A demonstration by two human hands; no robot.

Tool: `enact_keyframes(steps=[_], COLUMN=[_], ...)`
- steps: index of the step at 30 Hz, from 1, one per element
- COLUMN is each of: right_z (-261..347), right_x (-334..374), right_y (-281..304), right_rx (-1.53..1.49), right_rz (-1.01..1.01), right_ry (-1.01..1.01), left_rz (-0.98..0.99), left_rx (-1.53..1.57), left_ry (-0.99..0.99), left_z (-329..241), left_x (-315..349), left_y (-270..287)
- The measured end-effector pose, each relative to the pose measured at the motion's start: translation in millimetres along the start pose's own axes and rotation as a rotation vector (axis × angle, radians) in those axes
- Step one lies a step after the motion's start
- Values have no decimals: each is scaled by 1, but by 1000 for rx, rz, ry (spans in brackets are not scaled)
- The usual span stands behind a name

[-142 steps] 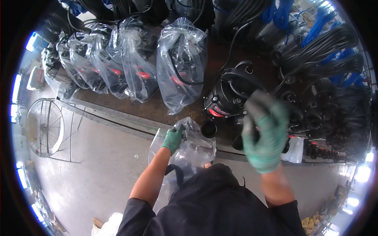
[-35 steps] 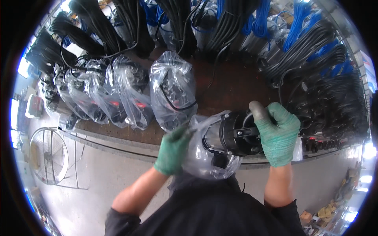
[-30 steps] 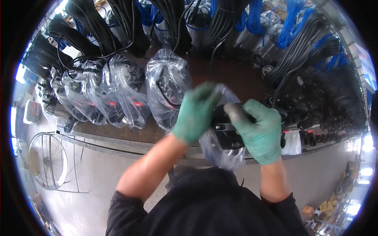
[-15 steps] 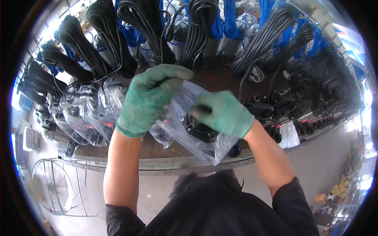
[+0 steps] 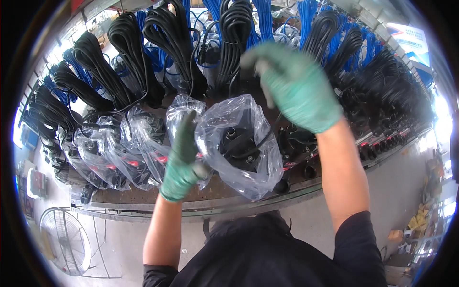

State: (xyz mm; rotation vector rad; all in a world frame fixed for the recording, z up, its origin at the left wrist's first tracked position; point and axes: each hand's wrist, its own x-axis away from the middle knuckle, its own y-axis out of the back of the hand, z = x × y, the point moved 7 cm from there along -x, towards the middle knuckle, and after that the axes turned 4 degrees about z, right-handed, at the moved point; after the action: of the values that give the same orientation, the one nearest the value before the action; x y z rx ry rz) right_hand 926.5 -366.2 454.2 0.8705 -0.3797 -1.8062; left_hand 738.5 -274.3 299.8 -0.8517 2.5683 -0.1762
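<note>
A clear plastic bag [image 5: 210, 138] stands with its mouth wide around a round black machine part [image 5: 239, 141], which has bolts on top and a black cable. My left hand [image 5: 182, 165], in a green glove, is at the bag's left side with fingers stretched and thumb apart. It seems to hold nothing; whether it touches the film I cannot tell. My right hand [image 5: 299, 88], gloved too and blurred by motion, is raised beyond the bag to the right. Its fingers curve apart from the thumb, close to a coiled black cable bundle [image 5: 234, 45], with nothing visible in them.
Several bagged black units [image 5: 136, 153] line the bench at left; unbagged ones [image 5: 306, 143] stand at right. Black cable coils [image 5: 129, 52] and blue cables [image 5: 308, 21] rise behind. The metal bench edge [image 5: 229, 208] runs before me. A floor fan [image 5: 64, 241] is at lower left.
Both hands have parted from the middle of the bag. My right hand has moved up and away, my left down. The bag's mouth now spreads around the black part.
</note>
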Motion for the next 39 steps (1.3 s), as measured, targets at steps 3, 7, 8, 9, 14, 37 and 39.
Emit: enact_keyframes(steps=[3, 7, 8, 9, 14, 37, 39], right_z=[45, 10, -13, -34, -77, -14, -20], right_x=[7, 14, 24, 38, 63, 86, 92], right_y=[22, 9, -1, -14, -57, -72, -72], right_rx=[-222, 532, 680, 746, 767, 838, 786], right_rz=[17, 100, 297, 483, 517, 167, 46], right_ry=[208, -66, -282, -470, -323, 533, 551], left_rz=[245, 115, 130, 143, 89, 664, 706], left_rx=[188, -14, -84, -186, -819, -427, -332], left_ry=[98, 120, 85, 44, -187, 39, 98], left_z=[32, 46, 46, 46, 41, 34, 46], left_x=[24, 33, 32, 33, 33, -71, -75], left_y=[-26, -29, -38, -47, -71, -61, -70])
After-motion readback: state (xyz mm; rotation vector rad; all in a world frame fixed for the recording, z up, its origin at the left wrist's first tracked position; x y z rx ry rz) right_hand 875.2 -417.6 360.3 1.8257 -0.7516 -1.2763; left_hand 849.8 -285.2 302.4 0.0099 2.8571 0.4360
